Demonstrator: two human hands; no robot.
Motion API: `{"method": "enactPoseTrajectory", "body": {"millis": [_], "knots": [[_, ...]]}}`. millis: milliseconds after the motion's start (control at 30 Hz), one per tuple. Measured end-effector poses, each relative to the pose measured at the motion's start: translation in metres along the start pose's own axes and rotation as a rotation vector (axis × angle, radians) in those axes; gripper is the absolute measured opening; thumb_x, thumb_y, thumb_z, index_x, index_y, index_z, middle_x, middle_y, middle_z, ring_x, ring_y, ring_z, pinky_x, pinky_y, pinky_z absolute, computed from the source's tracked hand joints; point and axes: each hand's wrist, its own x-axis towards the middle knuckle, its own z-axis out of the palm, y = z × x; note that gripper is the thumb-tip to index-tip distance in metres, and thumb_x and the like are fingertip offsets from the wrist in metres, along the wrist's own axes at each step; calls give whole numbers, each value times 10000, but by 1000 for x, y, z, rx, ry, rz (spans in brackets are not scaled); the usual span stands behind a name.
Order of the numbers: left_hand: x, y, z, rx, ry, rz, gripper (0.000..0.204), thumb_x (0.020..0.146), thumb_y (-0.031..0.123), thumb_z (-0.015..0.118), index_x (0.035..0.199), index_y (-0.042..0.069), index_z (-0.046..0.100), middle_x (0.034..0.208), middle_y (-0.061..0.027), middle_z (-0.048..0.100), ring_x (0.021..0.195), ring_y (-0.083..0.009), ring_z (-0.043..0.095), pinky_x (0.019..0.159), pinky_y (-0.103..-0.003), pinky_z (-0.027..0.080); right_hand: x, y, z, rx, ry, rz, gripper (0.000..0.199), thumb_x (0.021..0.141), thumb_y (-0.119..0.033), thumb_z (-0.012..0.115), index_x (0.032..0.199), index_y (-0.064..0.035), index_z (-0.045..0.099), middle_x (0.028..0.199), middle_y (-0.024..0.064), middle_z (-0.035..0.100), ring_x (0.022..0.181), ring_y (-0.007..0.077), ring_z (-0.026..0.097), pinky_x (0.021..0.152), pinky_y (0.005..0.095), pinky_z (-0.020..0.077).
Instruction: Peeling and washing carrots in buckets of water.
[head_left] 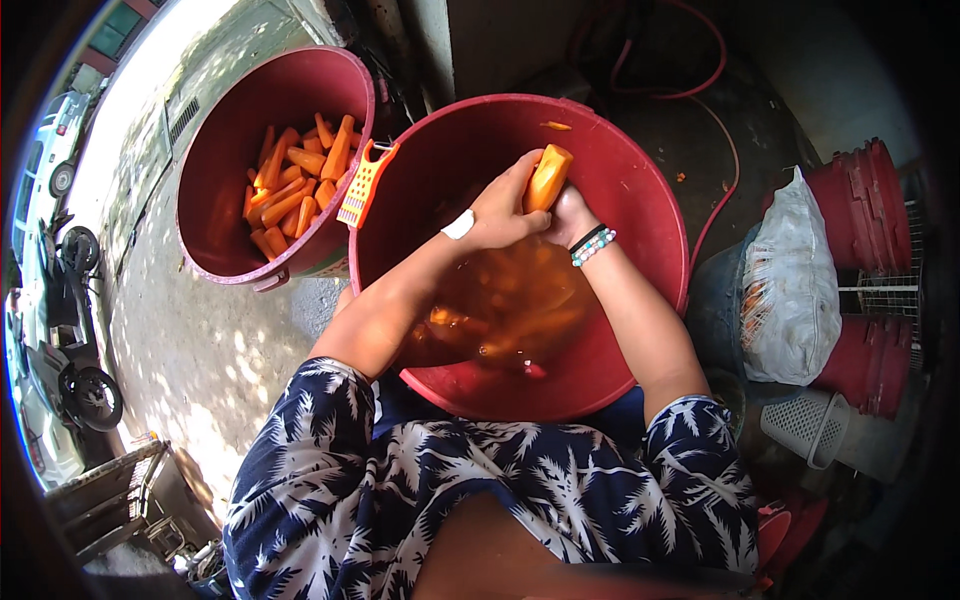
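Note:
A thick peeled carrot (pixel 548 178) is held up over the big red tub (pixel 645 270), its blunt end tilted upward. My left hand (pixel 505 208) wraps round it from the left, with a white patch on that wrist. From the other side my right hand (pixel 570 216), beaded bracelets at its wrist, closes against the carrot's lower part; most of its fingers are hidden. Murky brownish water (pixel 520 295) fills the tub's bottom, with blurred carrots under the surface. An orange hand grater (pixel 367 185) hangs over the tub's left rim.
At the left, a second red tub (pixel 215 190) holds several peeled carrots (pixel 300 175). A white sack (pixel 790 290) stands at the right beside stacked red buckets (pixel 855 215) and a white plastic basket (pixel 808 425). A pink hose (pixel 728 190) curves along the floor behind.

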Motion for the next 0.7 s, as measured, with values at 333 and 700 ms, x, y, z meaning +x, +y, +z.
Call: {"method": "enactPoseTrajectory", "body": {"millis": [333,700], "knots": [[3,-14,-3,121,301,-39,576,647,85,701,1156,33,436,1067,-177,510,1013,-348,502,889,-382,407,-2,-39,23,-791,447,-1251,167,862,-11,435,992,-45,534,952,39,552,812,103,542,689,244,458],[0,-43,15,-123,281,-253,556,682,175,769,1122,47,453,971,-119,598,932,-217,590,824,-325,458,53,64,185,-2367,-332,-984,435,839,-114,443,1264,-202,466,1336,114,398,1277,314,312,956,620,276]]}}
